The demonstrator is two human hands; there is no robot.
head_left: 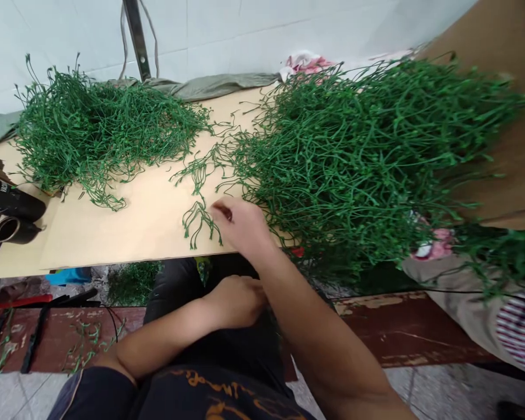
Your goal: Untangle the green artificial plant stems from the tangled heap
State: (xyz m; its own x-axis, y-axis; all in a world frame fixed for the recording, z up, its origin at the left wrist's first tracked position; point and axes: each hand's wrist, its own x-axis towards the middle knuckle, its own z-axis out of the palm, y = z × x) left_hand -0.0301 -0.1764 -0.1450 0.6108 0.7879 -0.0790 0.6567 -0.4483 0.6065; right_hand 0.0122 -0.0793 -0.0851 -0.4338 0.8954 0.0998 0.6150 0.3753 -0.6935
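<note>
On the tabletop [114,233], one sprig heap [105,122] lies toward the far-left corner, a second heap [354,151] across the right end to the near edge, a single sprig [198,217] between, by that edge. Flask [15,198] and cup [26,231] sit at the left edge, cloth [227,86] along the far edge.

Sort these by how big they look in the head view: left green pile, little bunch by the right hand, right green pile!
1. Right green pile
2. Left green pile
3. Little bunch by the right hand
</note>
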